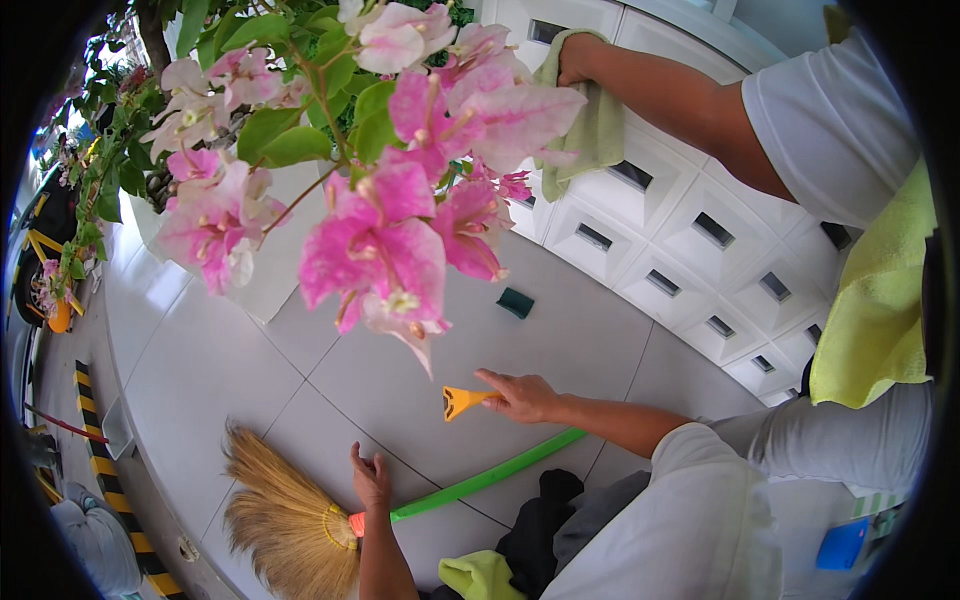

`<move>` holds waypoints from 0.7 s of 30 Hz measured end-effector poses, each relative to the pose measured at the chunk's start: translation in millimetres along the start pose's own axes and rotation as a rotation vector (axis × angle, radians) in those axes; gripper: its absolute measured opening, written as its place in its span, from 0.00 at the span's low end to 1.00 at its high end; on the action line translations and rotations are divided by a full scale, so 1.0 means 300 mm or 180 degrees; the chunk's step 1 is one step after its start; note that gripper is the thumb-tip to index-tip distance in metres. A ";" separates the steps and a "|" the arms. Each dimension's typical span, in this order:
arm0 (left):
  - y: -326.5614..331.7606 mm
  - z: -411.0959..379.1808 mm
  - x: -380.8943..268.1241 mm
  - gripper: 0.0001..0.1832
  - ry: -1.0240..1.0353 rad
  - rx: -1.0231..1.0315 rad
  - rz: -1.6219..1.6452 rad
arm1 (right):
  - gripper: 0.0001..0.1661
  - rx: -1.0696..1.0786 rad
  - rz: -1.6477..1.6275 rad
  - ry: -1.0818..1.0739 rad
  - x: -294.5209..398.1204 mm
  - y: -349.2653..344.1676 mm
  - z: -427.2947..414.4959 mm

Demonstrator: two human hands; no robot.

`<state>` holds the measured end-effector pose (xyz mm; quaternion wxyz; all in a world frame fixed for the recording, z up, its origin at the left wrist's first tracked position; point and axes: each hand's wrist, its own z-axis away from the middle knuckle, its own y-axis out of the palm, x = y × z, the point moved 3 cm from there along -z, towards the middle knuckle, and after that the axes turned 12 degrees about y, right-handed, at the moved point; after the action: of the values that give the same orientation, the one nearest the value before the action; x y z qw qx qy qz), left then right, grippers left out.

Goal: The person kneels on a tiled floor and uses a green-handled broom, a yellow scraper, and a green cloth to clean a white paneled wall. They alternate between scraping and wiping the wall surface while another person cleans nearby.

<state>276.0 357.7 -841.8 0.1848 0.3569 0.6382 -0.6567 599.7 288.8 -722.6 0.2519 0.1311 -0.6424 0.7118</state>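
My right hand (pixel 525 397) holds a yellow plastic scraper (pixel 466 401) by its handle, wide end pointing left above the grey tiled floor (pixel 420 352). My left hand (pixel 371 476) has nothing in it, its fingers loosely bent and apart. Behind my left forearm, a straw broom (pixel 292 517) with a green handle (pixel 487 476) lies across the tiles; the forearm hides part of its neck. A dark green scouring pad (pixel 515 302) rests on the floor beyond the scraper. Pink and white bougainvillea flowers (pixel 375 240) hang close to the camera.
At right, a co-worker's hand (pixel 577 60) presses a pale green cloth (pixel 592 127) to a white panelled wall (pixel 675 225). A yellow-green cloth (pixel 874 300) hangs by that person. A white planter (pixel 270 255) stands at left, near a yellow-black striped kerb (pixel 112 480). Another cloth (pixel 476 576) lies below.
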 end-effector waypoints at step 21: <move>-0.021 -0.044 0.011 0.23 -0.0163 0.0110 0.0365 | 0.17 0.0299 0.0180 -0.0332 0.013 0.091 -0.007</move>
<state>272.4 372.0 -838.9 0.2322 0.3790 0.6003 -0.6649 582.3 290.2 -744.0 0.1914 0.1616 -0.6239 0.7402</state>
